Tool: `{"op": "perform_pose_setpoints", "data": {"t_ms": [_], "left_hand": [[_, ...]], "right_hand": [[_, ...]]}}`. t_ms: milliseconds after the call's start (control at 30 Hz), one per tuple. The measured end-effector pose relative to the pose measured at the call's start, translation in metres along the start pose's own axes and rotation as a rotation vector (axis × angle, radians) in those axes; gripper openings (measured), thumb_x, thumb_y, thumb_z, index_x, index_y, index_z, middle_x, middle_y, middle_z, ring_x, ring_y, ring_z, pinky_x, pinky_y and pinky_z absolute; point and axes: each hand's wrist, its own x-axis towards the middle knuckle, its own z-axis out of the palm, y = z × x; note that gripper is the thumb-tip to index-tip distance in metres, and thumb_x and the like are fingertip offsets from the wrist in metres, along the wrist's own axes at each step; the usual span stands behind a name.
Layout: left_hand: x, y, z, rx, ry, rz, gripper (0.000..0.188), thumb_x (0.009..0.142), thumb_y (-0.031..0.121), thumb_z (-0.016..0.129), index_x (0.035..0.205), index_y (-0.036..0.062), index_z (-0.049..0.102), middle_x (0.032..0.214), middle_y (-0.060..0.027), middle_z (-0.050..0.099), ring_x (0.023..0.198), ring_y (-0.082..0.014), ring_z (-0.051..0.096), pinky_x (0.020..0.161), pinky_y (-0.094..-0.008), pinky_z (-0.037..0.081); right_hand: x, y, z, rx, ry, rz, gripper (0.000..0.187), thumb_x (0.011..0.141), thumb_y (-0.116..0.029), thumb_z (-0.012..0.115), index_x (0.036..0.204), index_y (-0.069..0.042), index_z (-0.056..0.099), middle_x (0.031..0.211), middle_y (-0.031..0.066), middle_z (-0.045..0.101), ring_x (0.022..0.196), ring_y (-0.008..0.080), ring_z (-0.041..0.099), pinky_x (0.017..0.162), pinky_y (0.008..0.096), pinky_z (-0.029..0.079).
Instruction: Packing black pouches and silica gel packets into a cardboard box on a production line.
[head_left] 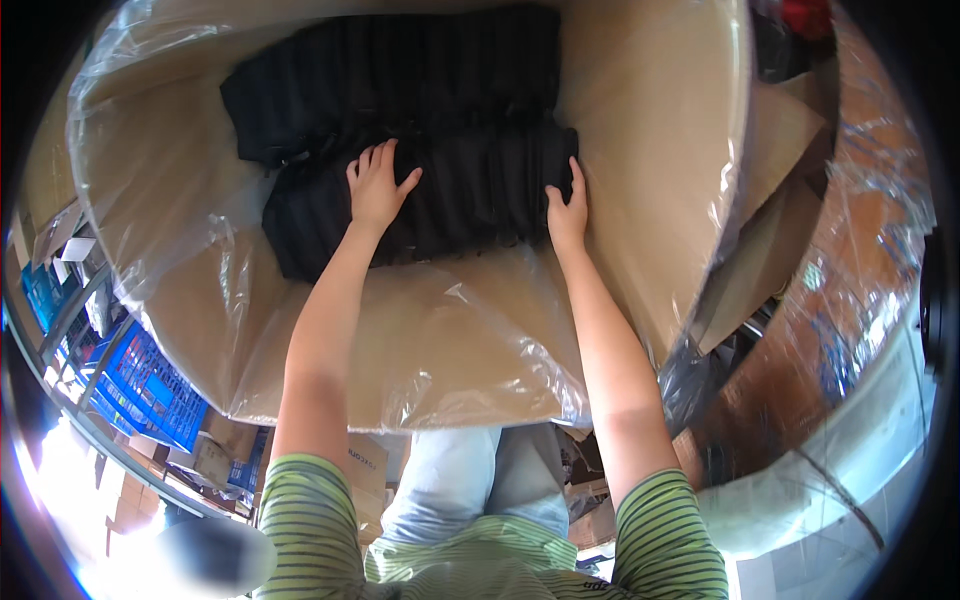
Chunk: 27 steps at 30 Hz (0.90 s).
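Striped shirt (480, 555) closest, your left hand (375, 187) lies spread, unclenched, on the front black row (460, 190) inside the lined box (660, 150), long axis left-to-right, your right hand (567, 210) touching its right end, firm hold can't tell.

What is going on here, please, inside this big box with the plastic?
A person in a striped green shirt is reaching with both arms into a large cardboard box lined with clear plastic. Inside lie black items in two rows. The left hand is spread on top of the nearer row; the right hand is at its right end. Neither hand touches the farther row.
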Motion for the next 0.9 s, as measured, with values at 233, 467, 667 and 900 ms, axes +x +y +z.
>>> {"op": "perform_pose_setpoints", "data": {"t_ms": [233,467,667,900], "left_hand": [[-0.044,0.059,-0.051,-0.256,-0.175,-0.354,0.052,0.081,0.025,0.064,0.126,0.0042,0.05,0.131,-0.0164,0.052,0.121,-0.0341,0.048,0.098,-0.0469,0.04],[-0.191,0.132,-0.187,-0.601,-0.537,-0.047,0.026,0.086,0.029,0.056,0.093,0.0058,0.064,0.088,-0.0148,0.068,0.085,-0.0314,0.065,0.076,-0.04,0.05],[-0.277,0.253,-0.332,-1.066,-1.167,0.003,0.033,0.092,0.031,0.054,0.077,0.0028,0.063,0.074,-0.0034,0.062,0.069,-0.0141,0.058,0.067,-0.0304,0.046],[-0.434,0.499,-0.518,-1.87,-2.234,1.697,0.032,0.094,0.031,0.053,0.104,0.004,0.066,0.095,-0.0155,0.064,0.077,-0.0289,0.062,0.063,-0.0355,0.048]], "right_hand": [[-0.091,-0.002,-0.057,0.335,-0.094,0.658,0.036,0.083,-0.014,0.057,0.115,-0.001,0.063,0.109,0.014,0.067,0.1,0.0209,0.063,0.087,0.0304,0.048],[-0.21,-0.173,-0.162,-0.004,-0.362,-0.027,0.029,0.083,-0.009,0.056,0.111,-0.005,0.064,0.104,0.0131,0.066,0.103,0.029,0.06,0.09,0.0359,0.046],[-0.347,-0.223,-0.264,0.016,0.169,-0.366,0.033,0.078,-0.002,0.057,0.109,-0.012,0.063,0.114,0.0108,0.062,0.113,0.0325,0.053,0.096,0.0395,0.042],[-0.495,-0.171,-0.359,0.13,0.064,-0.2,0.024,0.082,-0.011,0.055,0.104,-0.012,0.066,0.098,0.0092,0.066,0.094,0.0277,0.06,0.082,0.0385,0.047]]}}
